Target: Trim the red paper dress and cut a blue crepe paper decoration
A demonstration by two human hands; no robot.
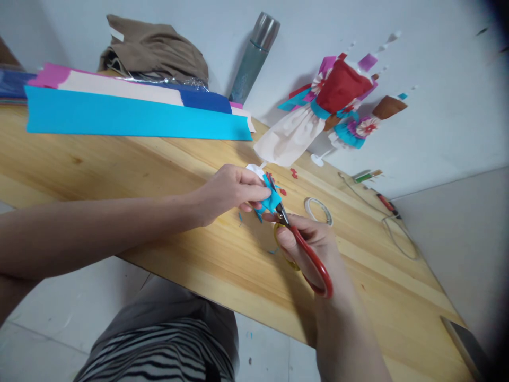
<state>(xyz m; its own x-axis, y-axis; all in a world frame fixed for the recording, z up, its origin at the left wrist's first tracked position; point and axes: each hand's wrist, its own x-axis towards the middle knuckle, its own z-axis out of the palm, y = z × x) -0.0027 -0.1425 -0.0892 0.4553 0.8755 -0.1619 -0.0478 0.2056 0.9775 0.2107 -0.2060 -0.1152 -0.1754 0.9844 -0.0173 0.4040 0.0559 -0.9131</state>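
Note:
Near the middle of the wooden table, my left hand (pixel 234 192) pinches a small piece of blue fabric (pixel 272 201). My right hand (pixel 314 244) is closed round the handles of red and yellow scissors (pixel 312 262). The scissor blades point up and left and touch the blue piece, just right of my left fingertips. Small red scraps (pixel 282 192) and bits of blue lie around the hands. A roll of tape (pixel 318 211) rests to the right of the blades.
Long fabric strips, blue on top (pixel 139 114), lie at the back left before a brown cloth bundle (pixel 155 50). A flask (pixel 254 58) and fabric-dressed figures (pixel 318 111) stand by the wall. A cable (pixel 397 239) runs at right; a dark flat object (pixel 465 345) lies lower right.

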